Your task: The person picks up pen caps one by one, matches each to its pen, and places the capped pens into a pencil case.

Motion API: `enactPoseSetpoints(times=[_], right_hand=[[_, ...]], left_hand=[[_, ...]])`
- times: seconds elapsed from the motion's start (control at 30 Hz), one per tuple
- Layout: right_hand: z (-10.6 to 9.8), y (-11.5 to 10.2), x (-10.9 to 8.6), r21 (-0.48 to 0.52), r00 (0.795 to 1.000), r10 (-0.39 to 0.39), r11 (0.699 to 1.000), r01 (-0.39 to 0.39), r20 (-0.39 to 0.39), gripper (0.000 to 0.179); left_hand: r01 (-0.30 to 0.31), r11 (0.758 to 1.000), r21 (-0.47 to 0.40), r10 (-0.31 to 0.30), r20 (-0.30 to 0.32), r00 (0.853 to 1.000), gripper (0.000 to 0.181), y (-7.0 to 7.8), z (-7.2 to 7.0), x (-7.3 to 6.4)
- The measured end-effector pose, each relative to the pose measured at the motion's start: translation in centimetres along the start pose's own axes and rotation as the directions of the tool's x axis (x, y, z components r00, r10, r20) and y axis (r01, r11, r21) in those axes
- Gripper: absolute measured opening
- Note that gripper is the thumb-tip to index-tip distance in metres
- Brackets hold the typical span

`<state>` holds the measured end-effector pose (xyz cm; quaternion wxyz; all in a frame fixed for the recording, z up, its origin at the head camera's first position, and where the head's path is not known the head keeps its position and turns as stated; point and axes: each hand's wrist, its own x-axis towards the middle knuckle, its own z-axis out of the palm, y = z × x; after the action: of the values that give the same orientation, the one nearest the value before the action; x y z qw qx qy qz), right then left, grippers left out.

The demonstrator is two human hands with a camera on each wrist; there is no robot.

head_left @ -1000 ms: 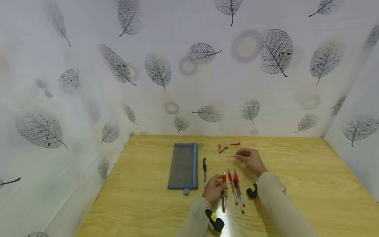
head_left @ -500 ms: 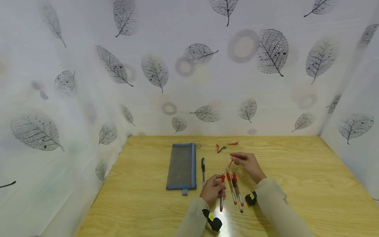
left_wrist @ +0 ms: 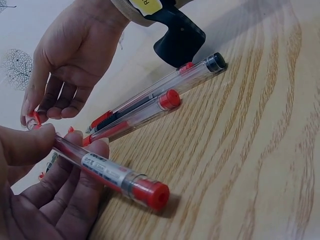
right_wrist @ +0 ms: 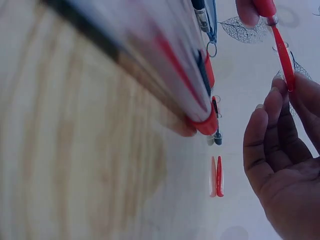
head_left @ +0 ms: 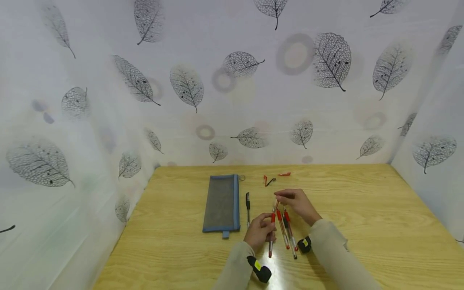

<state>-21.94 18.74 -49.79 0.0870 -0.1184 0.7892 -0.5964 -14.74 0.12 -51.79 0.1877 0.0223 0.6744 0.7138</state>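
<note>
In the head view my left hand (head_left: 258,233) holds an uncapped red gel pen (left_wrist: 107,169), its tip pointing away from me and its red end plug toward me. My right hand (head_left: 298,204) pinches a red pen cap (right_wrist: 284,60) between thumb and fingertips. The cap is at the pen's tip; in the right wrist view they meet or nearly meet, and I cannot tell how far it covers the tip. Close to the right of the held pen lie two uncapped red pens and an uncapped black pen (head_left: 290,237).
A grey mesh zip pouch (head_left: 222,203) with blue edging lies at the left. Beside it is a capped black pen (head_left: 248,203). Farther back lie a red cap (head_left: 284,174), another red cap (head_left: 265,180) and a black cap (head_left: 270,182). A leaf-patterned curtain (head_left: 253,100) surrounds the table.
My right hand has moved left and toward me, turning the red cap from lying sideways to line up with the pen tip. My left hand keeps its hold on the pen.
</note>
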Motion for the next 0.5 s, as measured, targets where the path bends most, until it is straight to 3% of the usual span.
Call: enactPoseSetpoints(times=[0.5], right_hand=[[0.58,-0.34,-0.11,-0.027,0.994,-0.019,0.999,0.022,0.111,0.039]], left_hand=[[0.006,0.997,-0.075,-0.008,-0.033,0.999,0.035,0.07,0.12,-0.27]])
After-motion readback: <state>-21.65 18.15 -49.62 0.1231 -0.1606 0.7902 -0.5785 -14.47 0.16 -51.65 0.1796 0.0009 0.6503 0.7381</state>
